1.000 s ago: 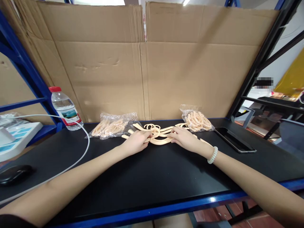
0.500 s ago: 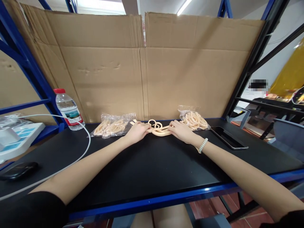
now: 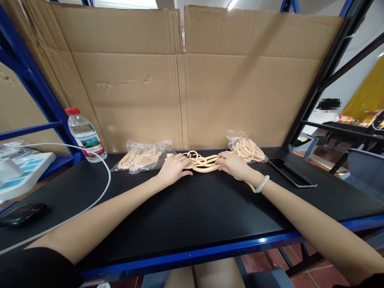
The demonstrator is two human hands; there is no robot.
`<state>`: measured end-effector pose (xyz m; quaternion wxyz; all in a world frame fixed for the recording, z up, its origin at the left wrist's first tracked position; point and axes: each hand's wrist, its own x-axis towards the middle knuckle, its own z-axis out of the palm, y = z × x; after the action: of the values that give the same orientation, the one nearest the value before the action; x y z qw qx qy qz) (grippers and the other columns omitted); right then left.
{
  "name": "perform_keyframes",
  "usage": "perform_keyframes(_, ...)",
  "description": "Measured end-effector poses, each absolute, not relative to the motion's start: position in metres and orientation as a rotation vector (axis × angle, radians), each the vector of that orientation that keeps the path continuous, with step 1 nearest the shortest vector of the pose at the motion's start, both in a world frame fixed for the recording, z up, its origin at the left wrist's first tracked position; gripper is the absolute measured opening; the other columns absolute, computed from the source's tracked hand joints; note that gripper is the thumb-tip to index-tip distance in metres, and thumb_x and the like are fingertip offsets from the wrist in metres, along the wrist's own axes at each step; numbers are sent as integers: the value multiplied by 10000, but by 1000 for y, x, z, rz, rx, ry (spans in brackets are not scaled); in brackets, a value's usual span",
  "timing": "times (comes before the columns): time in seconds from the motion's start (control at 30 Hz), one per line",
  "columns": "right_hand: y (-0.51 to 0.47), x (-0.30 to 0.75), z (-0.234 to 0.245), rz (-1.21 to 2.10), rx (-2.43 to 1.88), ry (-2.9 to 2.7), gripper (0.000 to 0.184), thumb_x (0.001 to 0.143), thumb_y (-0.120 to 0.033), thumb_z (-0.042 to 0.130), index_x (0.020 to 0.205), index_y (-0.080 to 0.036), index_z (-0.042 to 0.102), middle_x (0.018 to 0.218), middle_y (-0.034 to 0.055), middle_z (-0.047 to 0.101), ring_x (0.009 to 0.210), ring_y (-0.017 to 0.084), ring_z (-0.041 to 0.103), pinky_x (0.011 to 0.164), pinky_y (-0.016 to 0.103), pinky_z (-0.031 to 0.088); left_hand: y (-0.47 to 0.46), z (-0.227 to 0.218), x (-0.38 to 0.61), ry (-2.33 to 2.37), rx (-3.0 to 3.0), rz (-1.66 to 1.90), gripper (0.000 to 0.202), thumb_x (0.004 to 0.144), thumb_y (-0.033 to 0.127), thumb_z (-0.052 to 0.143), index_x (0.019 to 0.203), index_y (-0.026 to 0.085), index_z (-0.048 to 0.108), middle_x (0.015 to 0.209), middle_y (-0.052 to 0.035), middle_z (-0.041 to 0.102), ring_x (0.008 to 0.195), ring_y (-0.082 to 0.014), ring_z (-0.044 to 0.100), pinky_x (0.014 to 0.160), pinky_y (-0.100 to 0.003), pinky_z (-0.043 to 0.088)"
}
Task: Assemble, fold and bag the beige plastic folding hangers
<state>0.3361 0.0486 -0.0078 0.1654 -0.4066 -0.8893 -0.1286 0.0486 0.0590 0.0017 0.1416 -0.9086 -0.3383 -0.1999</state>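
A loose bunch of cream plastic hooked strips (image 3: 202, 162) lies at the back of the black table (image 3: 186, 212). My left hand (image 3: 174, 169) rests on the bunch's left end with its fingers curled over it. On the right end sits my right hand (image 3: 232, 165), fingers closed over the strips; a white bead bracelet is on that wrist. A clear bag of the same parts (image 3: 141, 159) lies just left of my left hand, and a second bag (image 3: 247, 149) lies just right of my right hand.
A cardboard wall (image 3: 180, 80) stands behind the table. A water bottle (image 3: 85, 136), a white cable (image 3: 99, 192), a black mouse (image 3: 22, 212) and a white box (image 3: 21, 172) are at the left. A dark tablet (image 3: 292, 172) lies at the right, next to a black rack.
Both hands have gathered the strips into a tighter bunch and pushed it a little farther back, toward the cardboard. The bags have not moved.
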Motion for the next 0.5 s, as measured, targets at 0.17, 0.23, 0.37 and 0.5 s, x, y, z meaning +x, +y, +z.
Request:
perform_keyframes(0.17,47,351,-1,-254,-1153,-2462,140,860,-169,642,994,-186,682,1037,107,652,985,258,587,874,387,485,46,-1,49,-937,-2576,-673,348,817,376,722,1058,144,626,1043,-125,708,989,-298,623,842,-411,465)
perform_keyframes(0.23,44,360,6,-223,-1161,-2397,134,881,-196,611,994,-187,682,1030,108,662,988,260,597,881,396,486,33,-1,50,-895,-2579,-704,314,853,365,684,1066,144,618,1065,-118,703,1003,-286,623,858,-402,467)
perform_keyframes(0.37,39,376,21,-169,-1201,-2252,163,916,-259,544,966,-195,685,938,86,695,893,245,634,798,387,503,-3,-5,54,-731,-2671,-649,167,922,303,585,1028,181,625,932,-39,714,870,-208,648,763,-321,481)
perform_keyframes(0.5,32,380,27,-114,-1229,-2183,184,916,-257,522,917,-187,692,841,58,717,727,204,639,649,330,494,-25,-10,57,-530,-2743,-613,167,959,202,475,993,169,635,904,-41,708,789,-182,635,677,-300,463)
